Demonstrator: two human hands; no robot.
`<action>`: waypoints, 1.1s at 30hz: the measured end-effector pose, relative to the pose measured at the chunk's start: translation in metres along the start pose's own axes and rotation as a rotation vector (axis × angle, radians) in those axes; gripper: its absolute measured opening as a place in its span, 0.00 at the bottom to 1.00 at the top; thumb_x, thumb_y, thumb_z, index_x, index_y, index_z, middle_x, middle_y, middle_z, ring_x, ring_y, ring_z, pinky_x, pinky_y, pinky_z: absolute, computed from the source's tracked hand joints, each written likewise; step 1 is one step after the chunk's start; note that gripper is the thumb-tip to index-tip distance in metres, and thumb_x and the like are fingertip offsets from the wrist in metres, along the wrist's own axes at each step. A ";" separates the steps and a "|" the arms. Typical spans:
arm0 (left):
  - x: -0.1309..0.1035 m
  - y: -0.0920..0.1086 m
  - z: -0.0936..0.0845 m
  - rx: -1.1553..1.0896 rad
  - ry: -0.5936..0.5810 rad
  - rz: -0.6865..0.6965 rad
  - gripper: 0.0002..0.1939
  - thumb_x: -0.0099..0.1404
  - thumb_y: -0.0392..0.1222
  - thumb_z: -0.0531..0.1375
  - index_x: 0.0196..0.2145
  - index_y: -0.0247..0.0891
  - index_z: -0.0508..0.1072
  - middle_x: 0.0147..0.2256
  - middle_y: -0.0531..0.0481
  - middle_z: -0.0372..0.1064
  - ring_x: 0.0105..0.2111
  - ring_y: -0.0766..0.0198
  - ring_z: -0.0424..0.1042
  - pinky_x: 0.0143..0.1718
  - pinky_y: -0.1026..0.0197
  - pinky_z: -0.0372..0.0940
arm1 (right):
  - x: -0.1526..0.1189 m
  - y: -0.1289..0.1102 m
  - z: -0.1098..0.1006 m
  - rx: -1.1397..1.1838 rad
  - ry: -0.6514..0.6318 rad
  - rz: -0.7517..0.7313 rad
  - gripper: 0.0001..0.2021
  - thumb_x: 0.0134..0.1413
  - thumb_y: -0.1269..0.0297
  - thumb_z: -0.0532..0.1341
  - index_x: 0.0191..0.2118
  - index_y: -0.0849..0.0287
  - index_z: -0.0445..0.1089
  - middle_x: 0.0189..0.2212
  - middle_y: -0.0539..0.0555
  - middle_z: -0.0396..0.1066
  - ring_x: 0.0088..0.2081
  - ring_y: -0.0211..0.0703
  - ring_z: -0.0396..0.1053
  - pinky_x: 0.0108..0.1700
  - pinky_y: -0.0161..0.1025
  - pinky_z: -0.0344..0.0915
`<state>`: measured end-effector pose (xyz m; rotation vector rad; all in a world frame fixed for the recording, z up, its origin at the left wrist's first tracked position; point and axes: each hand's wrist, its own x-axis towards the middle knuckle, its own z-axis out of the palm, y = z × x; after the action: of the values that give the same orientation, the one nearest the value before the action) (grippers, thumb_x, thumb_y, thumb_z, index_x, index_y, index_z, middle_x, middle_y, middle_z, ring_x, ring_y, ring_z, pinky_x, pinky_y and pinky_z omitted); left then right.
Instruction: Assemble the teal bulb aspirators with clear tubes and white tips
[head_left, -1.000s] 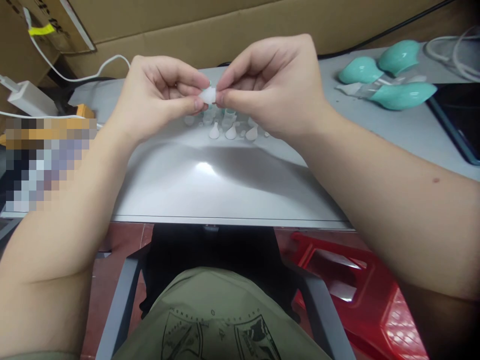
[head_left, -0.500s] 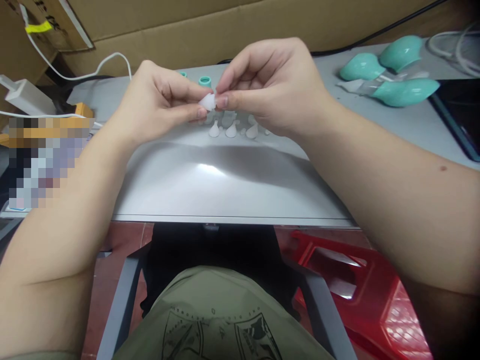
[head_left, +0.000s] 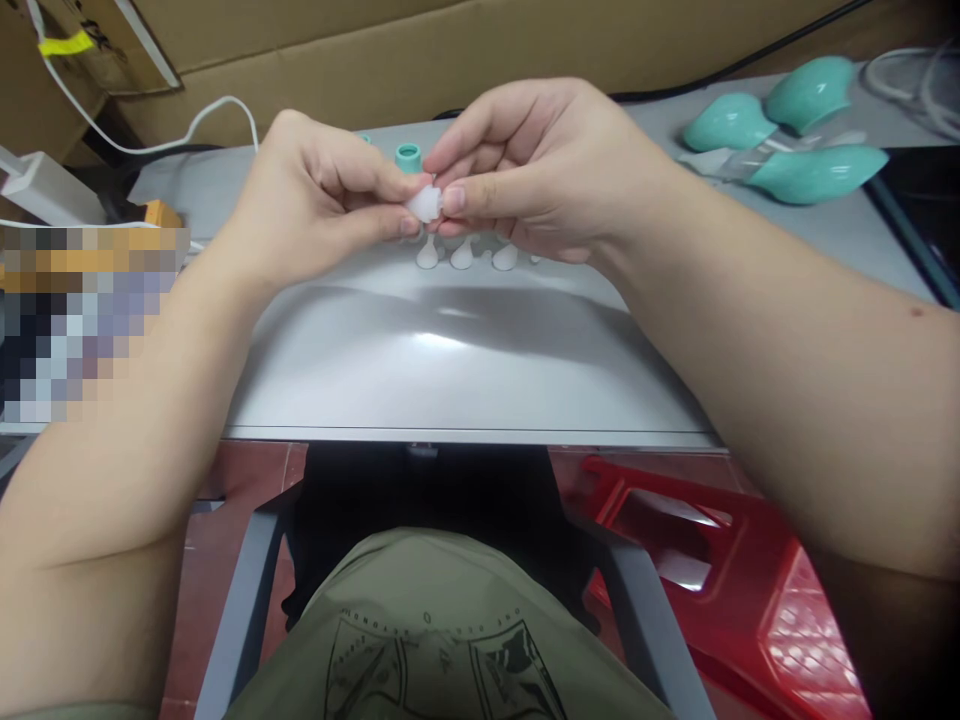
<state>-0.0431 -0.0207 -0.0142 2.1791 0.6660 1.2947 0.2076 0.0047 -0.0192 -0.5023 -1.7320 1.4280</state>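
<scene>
A small white translucent piece (head_left: 425,204) is pinched between my two hands above the back of the table. My left hand (head_left: 322,200) holds its left end between thumb and forefinger. On its right side, the thumb and fingertips of my right hand (head_left: 536,170) grip the same piece. Just below my fingers, several small white drop-shaped parts (head_left: 462,254) lie on the table, partly hidden by my right hand. A teal ring-shaped part (head_left: 408,157) stands behind the held piece.
Teal shell-shaped parts (head_left: 821,175) with clear pieces lie at the back right, beside a dark tablet-like object (head_left: 919,215). A white adapter (head_left: 56,190) and cable are at the left. Cardboard (head_left: 315,60) rises behind the grey table (head_left: 360,380). A red stool (head_left: 739,560) stands below right.
Both hands and the white piece have shifted slightly right. My right fingers have closed in further around the piece, covering more of the parts behind it.
</scene>
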 end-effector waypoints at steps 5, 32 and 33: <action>-0.001 0.009 0.002 0.002 -0.033 0.000 0.23 0.62 0.65 0.84 0.44 0.47 0.92 0.42 0.48 0.88 0.43 0.44 0.89 0.47 0.41 0.86 | -0.001 -0.002 0.000 0.105 -0.022 -0.053 0.23 0.43 0.57 0.88 0.41 0.58 0.82 0.35 0.50 0.84 0.39 0.44 0.86 0.45 0.36 0.86; -0.001 -0.007 -0.011 0.043 -0.038 -0.162 0.25 0.62 0.67 0.82 0.43 0.47 0.88 0.40 0.44 0.84 0.51 0.39 0.83 0.54 0.40 0.80 | 0.002 -0.001 0.005 0.071 -0.043 -0.084 0.16 0.57 0.65 0.83 0.44 0.60 0.79 0.34 0.51 0.84 0.34 0.41 0.84 0.38 0.32 0.83; -0.003 -0.005 -0.010 0.029 -0.044 -0.175 0.25 0.63 0.67 0.82 0.44 0.47 0.88 0.40 0.44 0.85 0.52 0.38 0.83 0.54 0.40 0.80 | 0.002 0.000 0.005 0.079 -0.047 -0.088 0.15 0.57 0.67 0.83 0.44 0.60 0.79 0.34 0.51 0.84 0.35 0.40 0.84 0.38 0.31 0.83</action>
<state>-0.0544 -0.0167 -0.0152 2.1134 0.8426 1.1501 0.2025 0.0035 -0.0182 -0.3480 -1.7059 1.4491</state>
